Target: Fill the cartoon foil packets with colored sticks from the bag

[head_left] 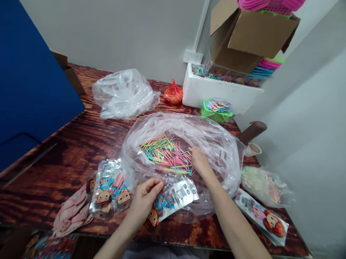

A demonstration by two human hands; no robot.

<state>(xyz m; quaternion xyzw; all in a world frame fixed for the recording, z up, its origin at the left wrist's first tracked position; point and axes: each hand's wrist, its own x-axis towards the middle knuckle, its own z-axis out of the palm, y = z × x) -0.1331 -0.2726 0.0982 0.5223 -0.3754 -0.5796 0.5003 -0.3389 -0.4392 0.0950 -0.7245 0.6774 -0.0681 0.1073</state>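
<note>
Flat silver printed plastic pouch (pixel 184 194) is sitting at the near side of the large clear plastic bag (pixel 226 159); long axis is slanting, cartoon-face end pointing near-left, silver end far-right. Left hand (pixel 144 197): grip is nearly closed, pinching the pouch's left edge. Right hand (pixel 199 161) is resting at the thin multicoloured sticks (pixel 167 154); grip opening and hold: cannot tell. Bag is containing the sticks, pointing mixed ways. Beyond, green lattice plastic basket (pixel 217 116) is holding printed packets (pixel 218 105).
</note>
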